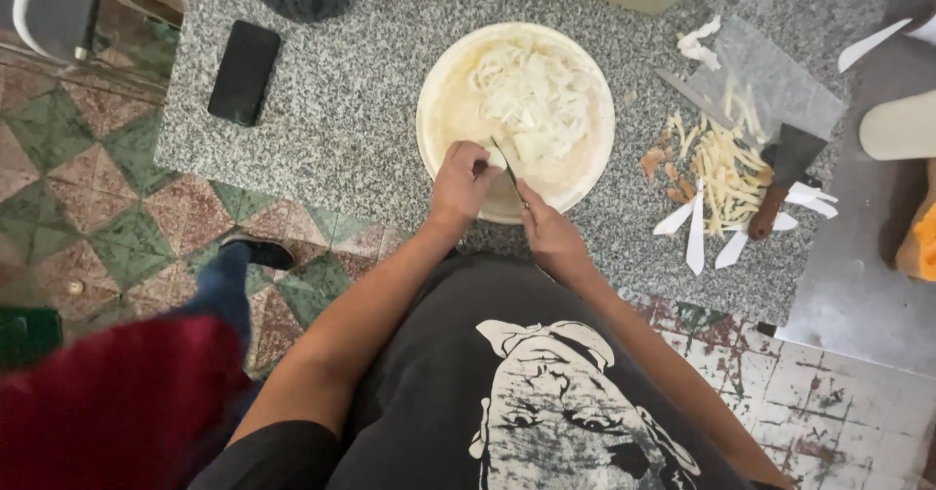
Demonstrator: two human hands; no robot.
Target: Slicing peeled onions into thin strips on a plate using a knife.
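Onion piece: pale chunk (pixel 495 161) at the near rim of the bowl, pinched in my left hand, directly over the heap.
Knife: thin dark blade (pixel 507 162) angled across the chunk; I judge short, shallow strokes away from my fingertips are safest.
Left hand: (pixel 461 182) closed on the onion piece; fingertips should stay curled back.
Right hand: (pixel 549 235) clamped on the knife handle, wrist low, close beside my left.
Bowl: cream, round (pixel 436 100), half full of sliced onion (pixel 531 90); cutting over it catches every slice.
Desk: speckled grey stone (pixel 331 129); black phone (pixel 244 72) well apart on the left, peelings (pixel 726 173) and 1 cleaver (pixel 785 173) to the right.
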